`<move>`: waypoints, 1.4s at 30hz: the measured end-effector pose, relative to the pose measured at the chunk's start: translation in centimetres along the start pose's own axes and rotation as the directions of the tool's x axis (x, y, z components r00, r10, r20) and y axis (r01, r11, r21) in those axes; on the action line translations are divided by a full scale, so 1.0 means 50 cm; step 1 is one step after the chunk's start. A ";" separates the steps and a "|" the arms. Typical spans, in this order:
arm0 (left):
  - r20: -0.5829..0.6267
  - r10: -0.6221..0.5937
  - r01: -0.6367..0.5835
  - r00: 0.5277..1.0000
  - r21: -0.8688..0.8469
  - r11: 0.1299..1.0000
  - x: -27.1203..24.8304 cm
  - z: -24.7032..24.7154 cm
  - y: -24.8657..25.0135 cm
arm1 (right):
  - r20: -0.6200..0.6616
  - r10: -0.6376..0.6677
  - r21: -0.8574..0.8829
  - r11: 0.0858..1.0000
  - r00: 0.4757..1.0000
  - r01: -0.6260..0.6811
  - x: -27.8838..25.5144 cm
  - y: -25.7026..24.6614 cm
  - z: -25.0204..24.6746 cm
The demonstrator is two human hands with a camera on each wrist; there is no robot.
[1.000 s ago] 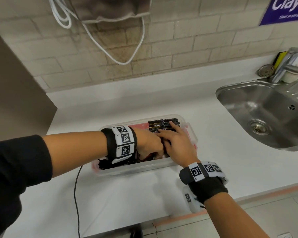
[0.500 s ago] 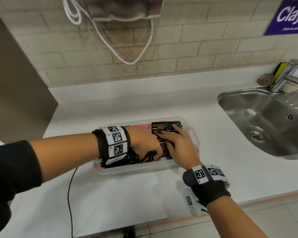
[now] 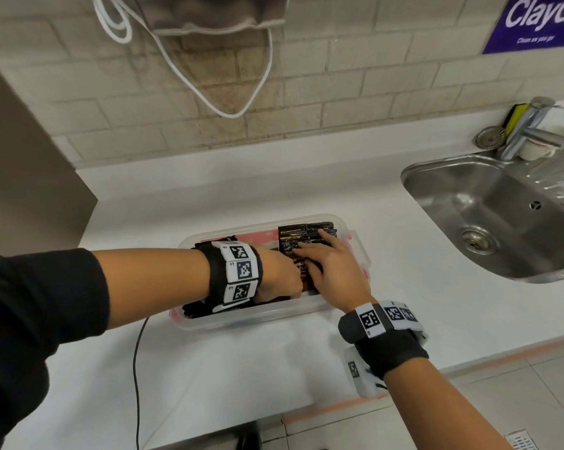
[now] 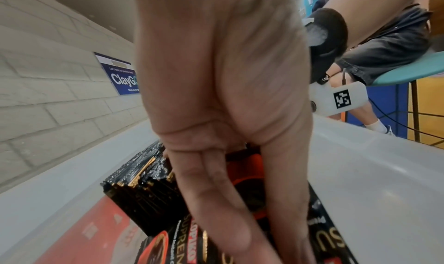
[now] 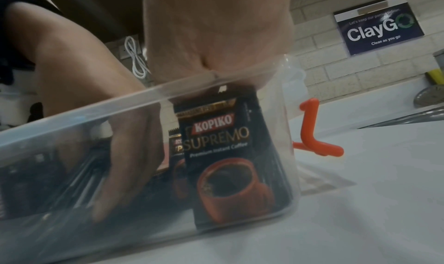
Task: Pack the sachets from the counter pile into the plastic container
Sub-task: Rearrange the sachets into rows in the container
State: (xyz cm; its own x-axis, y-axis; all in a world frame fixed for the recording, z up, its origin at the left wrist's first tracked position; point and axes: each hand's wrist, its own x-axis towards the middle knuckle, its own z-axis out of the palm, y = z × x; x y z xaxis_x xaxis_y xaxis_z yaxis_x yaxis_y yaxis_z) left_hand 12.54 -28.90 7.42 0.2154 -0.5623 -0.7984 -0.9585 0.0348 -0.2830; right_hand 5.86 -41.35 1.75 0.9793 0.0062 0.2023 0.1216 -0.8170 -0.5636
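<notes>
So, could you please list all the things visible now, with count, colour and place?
plastic container: one, clear, on the counter before the person.
sachets: many, count unclear, black with gold and red print, standing in rows inside the container.
counter: one, white, under the container.
sink: one, steel, right side of the counter.
tap: one, metal, behind the sink.
sign: one, dark blue, on the wall at upper right.
cable: one, white, hanging on the tiled wall.
left hand: inside the container, among the sachets.
right hand: fingers resting on the sachet tops.
</notes>
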 end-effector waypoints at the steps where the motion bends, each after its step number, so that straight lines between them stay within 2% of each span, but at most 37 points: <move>1: -0.006 0.007 -0.007 1.000 -0.021 1.000 -0.001 -0.003 -0.003 | -0.001 -0.001 -0.003 1.000 1.000 0.001 0.000 0.001 0.001; 7: -0.068 0.035 -0.050 0.997 -0.237 0.970 -0.023 0.004 -0.036 | -0.012 -0.009 -0.002 1.000 1.000 0.009 -0.001 0.005 0.004; 12: -0.188 -0.012 -0.087 0.982 -0.510 0.856 -0.061 0.028 -0.075 | -0.019 -0.008 0.009 1.000 1.000 0.008 -0.001 0.005 0.003; 15: -0.238 -0.063 -0.117 0.969 -0.668 0.735 -0.084 0.046 -0.095 | -0.020 -0.009 0.006 1.000 1.000 0.009 0.000 0.004 0.001; 18: -0.289 -0.120 -0.176 0.950 -0.809 0.560 -0.105 0.066 -0.110 | -0.038 -0.021 0.018 1.000 0.999 0.021 -0.001 0.003 0.001; 22: -0.388 -0.227 -0.298 0.893 -0.889 0.347 -0.143 0.082 -0.130 | -0.108 -0.029 0.070 0.997 0.994 0.036 -0.005 0.005 0.004; 24: -0.442 -0.320 -0.381 0.838 -0.893 0.239 -0.160 0.088 -0.137 | -0.155 -0.022 0.111 0.993 0.988 0.040 -0.007 0.005 0.005; 28: -0.500 -0.523 -0.555 0.690 -0.830 0.059 -0.170 0.094 -0.127 | -0.219 0.000 0.240 0.969 0.976 0.054 -0.013 0.002 -0.006; 33: -0.488 -0.677 -0.691 0.550 -0.722 -0.041 -0.166 0.084 -0.100 | -0.197 0.074 0.371 0.929 0.978 0.004 -0.019 -0.016 -0.040; 35: -0.465 -0.727 -0.738 0.505 -0.669 -0.084 -0.164 0.070 -0.095 | -0.177 0.049 0.481 0.876 0.983 0.043 -0.013 -0.030 -0.057; 37: -0.440 -0.762 -0.774 0.475 -0.621 -0.124 -0.159 0.053 -0.089 | -0.155 0.001 0.656 0.748 0.988 0.102 -0.005 -0.049 -0.072; 39: -0.410 -0.780 -0.800 0.473 -0.570 -0.186 -0.149 0.034 -0.078 | -0.155 -0.022 0.759 0.637 0.988 0.133 0.004 -0.068 -0.083; 42: -0.366 -0.778 -0.824 0.511 -0.466 -0.322 -0.122 0.008 -0.052 | -0.221 0.024 0.787 0.594 0.975 0.164 0.014 -0.086 -0.090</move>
State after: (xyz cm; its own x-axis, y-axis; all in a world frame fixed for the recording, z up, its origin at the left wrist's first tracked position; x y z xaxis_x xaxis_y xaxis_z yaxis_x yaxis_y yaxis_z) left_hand 13.81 -25.25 12.82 0.7875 -0.6162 0.0069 0.0440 0.0675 0.9967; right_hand 5.30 -40.42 7.93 0.9218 -0.1412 0.3610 0.3604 -0.0307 -0.9323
